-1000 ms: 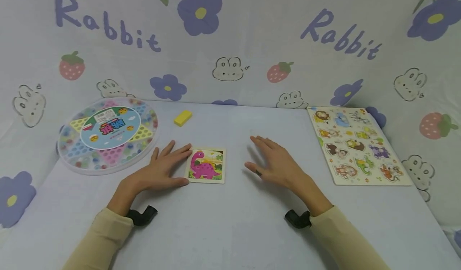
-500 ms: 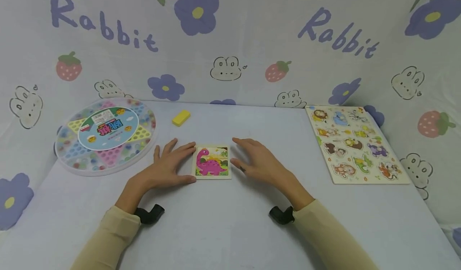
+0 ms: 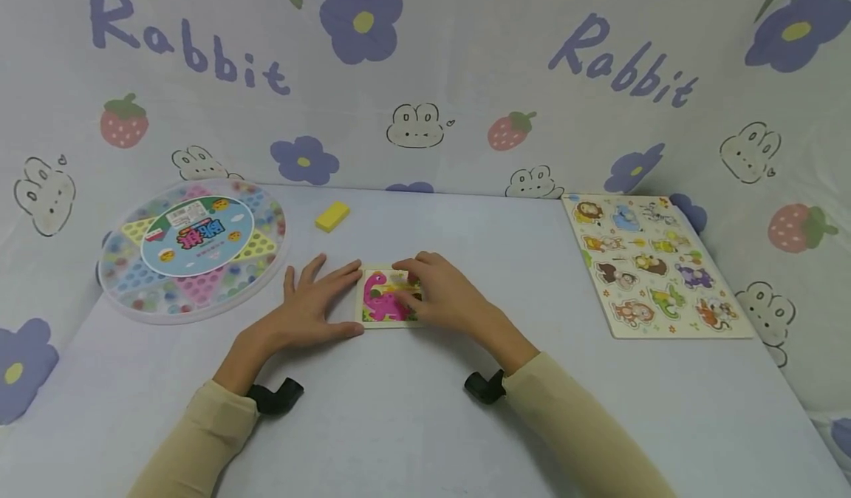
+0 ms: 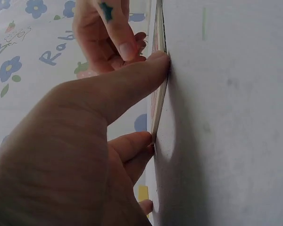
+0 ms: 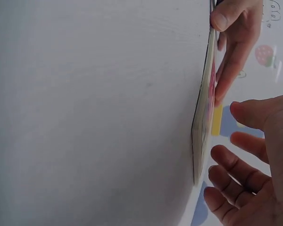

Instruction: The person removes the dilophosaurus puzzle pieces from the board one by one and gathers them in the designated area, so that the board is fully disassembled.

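Note:
A small square dinosaur jigsaw puzzle (image 3: 379, 309) in a pale wooden frame lies flat on the table, its picture a pink long-necked dinosaur. At its left edge my left hand (image 3: 299, 307) touches the frame, thumb at the near corner and forefinger at the far one, the other fingers spread. My right hand (image 3: 453, 295) hovers over the puzzle's right side and hides part of the picture. In the right wrist view, its loosely bent fingers (image 5: 238, 167) are apart with nothing between them. The left thumb (image 4: 146, 70) rests against the puzzle's edge in the left wrist view.
A round Chinese checkers set (image 3: 199, 291) with marbles around its rim lies at the left. A yellow block (image 3: 332, 217) sits behind the puzzle. A board of animal pieces (image 3: 654, 265) lies at the right. Patterned cloth (image 3: 459, 55) hangs behind the white table (image 3: 399, 424).
The puzzle first slid a little to the right with my left hand, then stayed put. My right hand came in from the right and is now over the puzzle's right part.

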Tool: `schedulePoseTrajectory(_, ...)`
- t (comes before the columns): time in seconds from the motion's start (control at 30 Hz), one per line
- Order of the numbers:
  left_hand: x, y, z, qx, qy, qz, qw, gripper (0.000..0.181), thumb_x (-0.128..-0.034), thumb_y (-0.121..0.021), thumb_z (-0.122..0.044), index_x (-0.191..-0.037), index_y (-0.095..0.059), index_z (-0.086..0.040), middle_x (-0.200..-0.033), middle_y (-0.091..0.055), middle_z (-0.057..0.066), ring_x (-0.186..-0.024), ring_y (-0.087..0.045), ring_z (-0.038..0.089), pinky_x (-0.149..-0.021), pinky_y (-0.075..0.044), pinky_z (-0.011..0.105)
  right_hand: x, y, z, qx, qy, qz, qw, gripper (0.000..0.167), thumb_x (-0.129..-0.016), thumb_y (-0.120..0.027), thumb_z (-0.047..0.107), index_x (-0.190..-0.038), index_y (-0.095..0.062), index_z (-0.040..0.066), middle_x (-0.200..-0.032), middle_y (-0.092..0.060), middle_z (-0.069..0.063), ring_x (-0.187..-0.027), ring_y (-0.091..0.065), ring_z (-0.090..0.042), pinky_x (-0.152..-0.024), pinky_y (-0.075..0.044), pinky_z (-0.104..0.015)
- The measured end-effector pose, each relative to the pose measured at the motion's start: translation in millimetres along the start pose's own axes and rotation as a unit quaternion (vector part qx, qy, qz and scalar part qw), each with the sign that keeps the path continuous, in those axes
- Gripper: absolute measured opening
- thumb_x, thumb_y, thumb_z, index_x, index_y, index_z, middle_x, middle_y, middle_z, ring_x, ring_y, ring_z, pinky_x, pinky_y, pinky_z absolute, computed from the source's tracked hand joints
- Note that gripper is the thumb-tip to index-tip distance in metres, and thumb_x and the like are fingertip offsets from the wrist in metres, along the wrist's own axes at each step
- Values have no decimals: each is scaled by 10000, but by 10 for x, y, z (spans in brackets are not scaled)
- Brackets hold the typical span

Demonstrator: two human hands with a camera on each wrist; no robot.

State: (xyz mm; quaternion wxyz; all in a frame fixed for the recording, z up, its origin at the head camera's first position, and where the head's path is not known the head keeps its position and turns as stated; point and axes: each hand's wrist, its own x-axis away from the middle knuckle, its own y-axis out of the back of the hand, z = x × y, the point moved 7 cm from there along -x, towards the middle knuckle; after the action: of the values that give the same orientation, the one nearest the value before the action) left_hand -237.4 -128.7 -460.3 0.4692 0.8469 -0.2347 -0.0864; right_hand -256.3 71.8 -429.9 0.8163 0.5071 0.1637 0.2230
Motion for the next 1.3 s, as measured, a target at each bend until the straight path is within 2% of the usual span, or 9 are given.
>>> schedulePoseTrajectory(0.23,7,-20,-9,-40,22,98,9999,890,-932,-717,-552,-1670,-357,-209,-1790,-235,-27,-1659,56,464,-1194,177,808,-186,-77,111,162,268,199,9993,412,-1036,-678,309,-1420,-663,159,-976,-640,-7,-869,-552,-146,-799,-523,-294)
schedulePoseTrajectory(0.57,21,-21,-12,-65,-11,32,10000,886,-940,-701,-555,-1671,-354,-191,-1789,-237,-13,-1657,55,470,-1189,167,816,-379,-202,137,347,392,557,9971,384,-1057,-634,271,-1432,-653,190,-942,-601,-2,-822,-547,-128,-726,-465,-259)
schedulePoseTrajectory(0.9,14,-48,2,-172,-9,63,9998,893,-953,-682,-571,-1685,-316,-214,-1795,-212,-42,-1663,60,456,-1200,165,806,-446,-205,95,268,483,920,9942,358,-1059,-612,196,-1415,-640,216,-949,-631,-24,-856,-575,-159,-779,-508,-291)
schedulePoseTrajectory(1.03,7,-51,-5,-206,-21,92,9997,903,-952,-682,-574,-1689,-304,-216,-1797,-203,-42,-1664,65,454,-1203,167,801,-458,-194,80,147,424,1104,9929,357,-1074,-573,168,-1421,-637,222,-1051,-663,-49,-907,-587,-180,-826,-528,-310)
schedulePoseTrajectory(1.17,21,-40,-8,-203,-43,69,9998,898,-952,-682,-561,-1687,-310,-202,-1796,-212,-22,-1660,54,465,-1200,164,805,-480,-207,58,-30,302,1251,9917,365,-1084,-549,159,-1431,-631,236,-1198,-686,-61,-1009,-588,-195,-928,-543,-347)
schedulePoseTrajectory(1.3,29,-52,10,-281,-1,82,9996,904,-950,-679,-569,-1690,-300,-216,-1797,-205,-35,-1665,58,450,-1205,165,799,-505,-212,57,-172,322,1376,9898,375,-1079,-540,139,-1432,-626,233,-1281,-696,-45,-1014,-588,-193,-958,-523,-352)
